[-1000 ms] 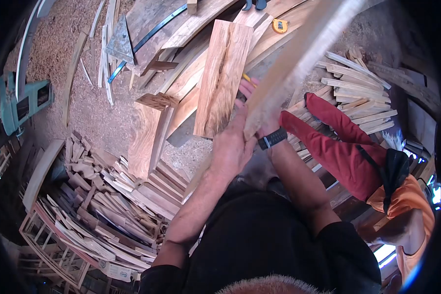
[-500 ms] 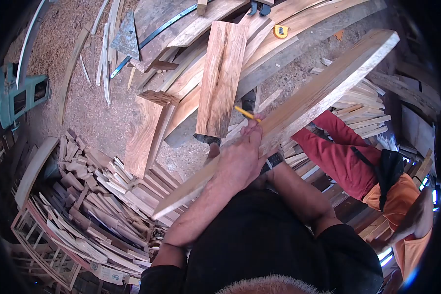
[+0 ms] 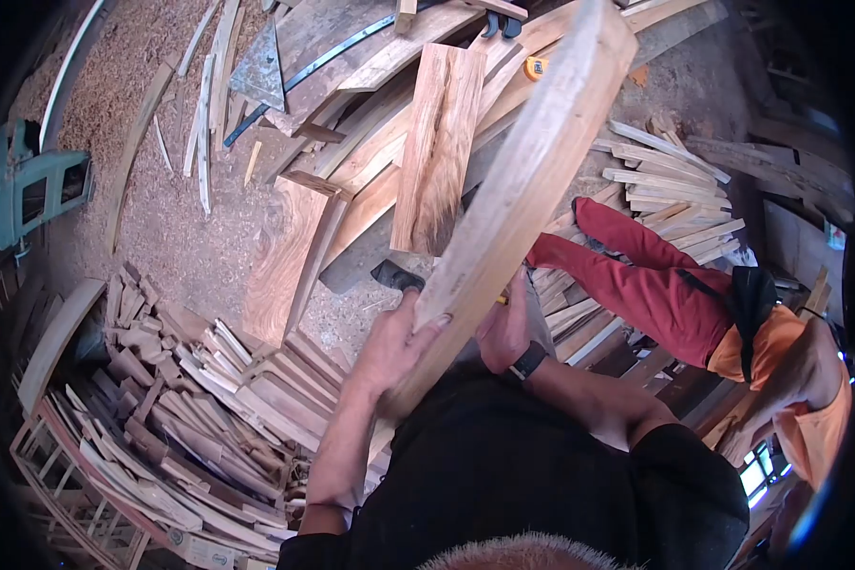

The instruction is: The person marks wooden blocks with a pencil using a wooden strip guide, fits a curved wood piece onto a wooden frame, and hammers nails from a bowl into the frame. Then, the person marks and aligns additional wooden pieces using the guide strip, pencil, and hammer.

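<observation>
A long, thick wooden plank slants up and away in front of my chest. My left hand grips its lower part from the left edge, thumb on the upper face. On the plank's right side is my right hand, closed and partly hidden by the wood, with a watch on the wrist. A short bit of yellow pencil shows at its fingers. Beyond the plank lies a wide board with a dark crack along it. A yellow tape measure sits beside the plank's far part.
A person in red trousers is close on my right, near stacked wood strips. Piled offcuts fill the lower left. A metal triangle and a green machine are farther left, on and around sawdust-covered ground.
The plank has turned steeper and come nearer to me, its far end swinging left. My left hand has moved left and down to its edge; the right hand now shows on the other side.
</observation>
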Tool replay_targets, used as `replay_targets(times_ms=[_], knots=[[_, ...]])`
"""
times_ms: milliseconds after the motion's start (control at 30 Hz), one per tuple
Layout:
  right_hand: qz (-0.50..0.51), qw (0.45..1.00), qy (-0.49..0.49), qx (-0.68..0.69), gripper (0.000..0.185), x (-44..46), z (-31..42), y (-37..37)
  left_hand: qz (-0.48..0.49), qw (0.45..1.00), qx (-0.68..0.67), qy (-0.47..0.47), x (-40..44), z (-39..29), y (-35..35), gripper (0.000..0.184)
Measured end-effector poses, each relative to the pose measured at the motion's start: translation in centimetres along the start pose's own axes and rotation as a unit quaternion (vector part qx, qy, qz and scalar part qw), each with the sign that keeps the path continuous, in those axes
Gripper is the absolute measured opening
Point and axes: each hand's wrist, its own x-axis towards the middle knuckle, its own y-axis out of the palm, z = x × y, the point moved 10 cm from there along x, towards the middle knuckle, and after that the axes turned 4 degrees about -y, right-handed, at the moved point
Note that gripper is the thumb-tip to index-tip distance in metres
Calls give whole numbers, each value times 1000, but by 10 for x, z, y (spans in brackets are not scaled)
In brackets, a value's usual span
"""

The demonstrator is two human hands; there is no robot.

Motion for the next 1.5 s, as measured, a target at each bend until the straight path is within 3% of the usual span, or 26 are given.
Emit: replay_targets(times_ms=[67, 200, 267, 400, 467, 600, 700, 867, 933, 967, 1000, 1100, 1167, 1233, 1300, 1433, 1500], knots=[[65, 996, -33, -43, 64, 0, -17, -3, -22, 994, -101, 31, -5, 22, -10, 49], [94, 979, -92, -155, 52, -17, -47, 18, -25, 988, -145, 54, -29, 62, -26, 48], [113, 982, -17, -152, 43, -27, -75, 30, -31, 985, -165, 49, -48, 84, -38, 49], [196, 963, -30, -184, 42, -40, -117, 72, -74, 974, -211, 30, -87, 136, -63, 50], [252, 906, -9, -339, 40, -51, -139, 103, -81, 962, -262, -5, -112, 174, -78, 51], [341, 869, -43, -356, 41, -56, -155, 148, -115, 916, -371, -99, -147, 226, -96, 52], [455, 782, -22, -425, 38, -50, -161, 171, -150, 905, -386, -93, -163, 241, -114, 54], [420, 826, -69, -368, 32, -5, -149, 163, -194, 890, -388, -140, -185, 289, -136, 59], [334, 807, -229, -430, 41, 0, -111, 169, -233, 887, -367, -157, -191, 315, -146, 63], [342, 774, -278, -454, 32, -6, -103, 180, -236, 888, -357, -165, -195, 322, -152, 67], [341, 775, -276, -456, 32, -7, -100, 187, -235, 888, -359, -167, -195, 324, -156, 67], [280, 691, -369, -555, 33, 0, -96, 212, -229, 875, -410, -115, -190, 338, -166, 64], [288, 626, -470, -551, 34, 1, -102, 232, -245, 887, -349, -179, -199, 370, -172, 63], [291, 561, -529, -566, 39, -4, -109, 258, -268, 898, -306, -167, -201, 357, -187, 57], [288, 483, -537, -628, 44, 21, -137, 268, -275, 899, -307, -148, -197, 401, -196, 54], [264, 438, -519, -685, 50, 57, -161, 274, -270, 918, -251, -145, -193, 432, -214, 57], [217, 448, -516, -697, 50, 75, -171, 272, -275, 913, -260, -155, -192, 470, -224, 61]])
